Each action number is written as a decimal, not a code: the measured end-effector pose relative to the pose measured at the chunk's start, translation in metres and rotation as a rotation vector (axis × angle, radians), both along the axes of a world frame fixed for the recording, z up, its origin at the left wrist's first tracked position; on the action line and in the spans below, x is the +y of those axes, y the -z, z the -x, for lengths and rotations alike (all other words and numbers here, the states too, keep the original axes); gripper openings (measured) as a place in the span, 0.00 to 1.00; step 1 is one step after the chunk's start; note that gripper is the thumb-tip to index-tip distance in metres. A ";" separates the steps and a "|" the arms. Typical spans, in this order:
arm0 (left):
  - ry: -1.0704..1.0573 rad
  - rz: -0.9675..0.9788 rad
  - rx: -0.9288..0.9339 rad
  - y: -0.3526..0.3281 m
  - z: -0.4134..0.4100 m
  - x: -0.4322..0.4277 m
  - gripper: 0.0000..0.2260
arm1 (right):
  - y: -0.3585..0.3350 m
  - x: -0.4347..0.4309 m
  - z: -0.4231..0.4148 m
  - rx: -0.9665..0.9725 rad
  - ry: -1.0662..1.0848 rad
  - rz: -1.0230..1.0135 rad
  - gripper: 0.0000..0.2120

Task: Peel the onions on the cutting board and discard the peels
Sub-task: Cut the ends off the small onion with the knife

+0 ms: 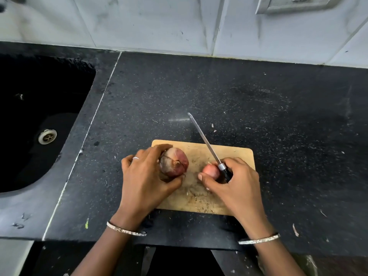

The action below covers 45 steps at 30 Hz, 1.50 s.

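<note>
Head view, the only one we have. The left hand curls over the large onion, fingers wrapped round its far side and thumb hooked under its near side, a firm cupping hold. That onion sits on the left part of the cutting board and shows through the opening between fingers and thumb. Its dry, papery skin is on, streaked purple and pale, so it looks unpeeled.

Just across from that grip, the right hand wraps the black handle of a knife. The blade runs up and away from the knuckles, past the far edge of the board and over the countertop. Tucked against the same hand, between the thumb and the handle, is the small onion. It shows smooth and pink. I cannot tell whether it is already stripped, or whether the fingers actually pinch it or only rest against it.

As for progress, I'd call this early. The large onion has everything left to do, and the small one is uncertain. Fine crumbs dust the board below both grips, and a few pale scraps lie on the countertop out beyond the right wrist. No gathered pile of peels shows, and no bin. A dark sink sits well off to the left of the left hand. Discarding looks not yet begun.
</note>
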State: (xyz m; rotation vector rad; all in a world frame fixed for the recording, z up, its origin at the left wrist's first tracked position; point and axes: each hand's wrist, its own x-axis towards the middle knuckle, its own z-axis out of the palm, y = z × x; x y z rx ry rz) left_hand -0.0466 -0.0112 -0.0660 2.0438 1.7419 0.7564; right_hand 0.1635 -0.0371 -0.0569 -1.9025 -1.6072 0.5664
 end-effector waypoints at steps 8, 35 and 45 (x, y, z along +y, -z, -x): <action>-0.061 -0.079 -0.087 0.017 0.012 0.023 0.33 | 0.013 0.016 -0.004 0.088 0.004 -0.210 0.13; -0.015 -0.533 -0.008 0.042 -0.032 -0.043 0.32 | 0.023 -0.028 0.013 0.111 0.090 -0.425 0.14; 0.058 -0.412 -0.154 0.038 -0.069 -0.040 0.15 | 0.023 -0.032 0.011 0.351 0.154 -0.221 0.17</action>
